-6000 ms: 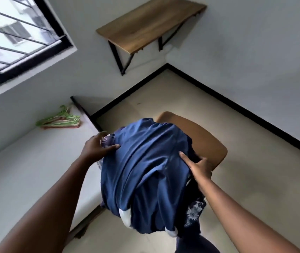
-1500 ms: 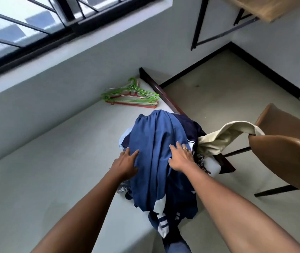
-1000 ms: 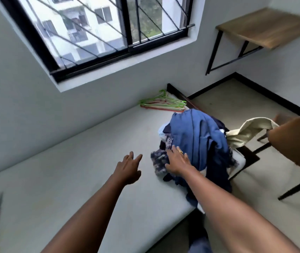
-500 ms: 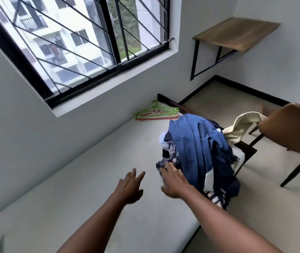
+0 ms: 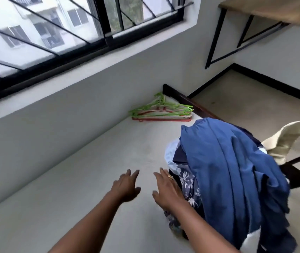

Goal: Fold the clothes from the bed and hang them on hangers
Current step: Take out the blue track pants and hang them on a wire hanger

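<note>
One grey bed (image 5: pixel 69 190) beneath barred window (image 5: pixel 58 33)

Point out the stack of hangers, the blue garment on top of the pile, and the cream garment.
stack of hangers (image 5: pixel 163 116): head view, on the stacked lower bars.
blue garment (image 5: pixel 227 170): head view, middle of its draped cloth.
cream garment (image 5: pixel 291 131): head view, its upper fold.

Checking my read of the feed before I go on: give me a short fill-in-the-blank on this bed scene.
1. The hangers lying on the bed are mostly ____.
2. The top garment of the clothes pile is ____.
3. Of the left hand and the right hand, the one wearing a ring is the ____.
Missing words: green; blue; right.
</note>
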### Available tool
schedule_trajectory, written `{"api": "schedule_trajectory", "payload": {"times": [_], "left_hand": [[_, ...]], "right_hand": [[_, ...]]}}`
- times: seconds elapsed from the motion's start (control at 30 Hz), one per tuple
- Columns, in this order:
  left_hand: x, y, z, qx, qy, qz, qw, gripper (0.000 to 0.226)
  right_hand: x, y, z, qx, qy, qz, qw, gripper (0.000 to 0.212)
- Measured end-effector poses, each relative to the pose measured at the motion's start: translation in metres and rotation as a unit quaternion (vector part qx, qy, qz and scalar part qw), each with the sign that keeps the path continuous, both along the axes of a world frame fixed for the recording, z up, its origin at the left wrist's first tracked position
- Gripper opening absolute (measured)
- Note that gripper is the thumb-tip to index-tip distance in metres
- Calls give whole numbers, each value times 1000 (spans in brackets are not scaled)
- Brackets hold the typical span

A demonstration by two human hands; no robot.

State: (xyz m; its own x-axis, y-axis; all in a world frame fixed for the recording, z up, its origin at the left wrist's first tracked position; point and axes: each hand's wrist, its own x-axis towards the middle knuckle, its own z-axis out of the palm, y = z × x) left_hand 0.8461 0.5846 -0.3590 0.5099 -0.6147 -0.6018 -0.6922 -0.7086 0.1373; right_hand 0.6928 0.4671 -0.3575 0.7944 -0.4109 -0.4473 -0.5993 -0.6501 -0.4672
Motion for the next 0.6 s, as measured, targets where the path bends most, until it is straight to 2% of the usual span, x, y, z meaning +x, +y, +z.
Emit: {"api": "schedule_trajectory", "payload": {"times": [0.17, 0.3, 0.37, 0.43, 0.5, 0.57, 0.6], "left_hand": [[67, -61, -57, 19, -5, 29, 999, 93], [100, -82, -117, 87, 78, 56, 992, 131], [94, -79, -154, 101, 84, 49, 990, 142], [90, -78, -176, 94, 70, 62, 991, 141], [90, -77, -176, 91, 85, 67, 990, 139], [96, -81, -175, 98, 89, 50, 990, 139], [95, -79, -175, 101, 89, 55, 989, 138]], "right_hand": [[46, -46, -44, 10, 1, -17, 1000, 74], [75, -72, -77, 26, 27, -17, 999, 75], [84, -80, -107, 44, 70, -7, 997, 77], [92, -79, -135, 59, 123, 12, 991, 83], [100, -68, -144, 26, 174, 40, 984, 93], [113, -64, -129, 13, 217, 43, 975, 97], [121, -61, -114, 17, 213, 45, 976, 91]]}}
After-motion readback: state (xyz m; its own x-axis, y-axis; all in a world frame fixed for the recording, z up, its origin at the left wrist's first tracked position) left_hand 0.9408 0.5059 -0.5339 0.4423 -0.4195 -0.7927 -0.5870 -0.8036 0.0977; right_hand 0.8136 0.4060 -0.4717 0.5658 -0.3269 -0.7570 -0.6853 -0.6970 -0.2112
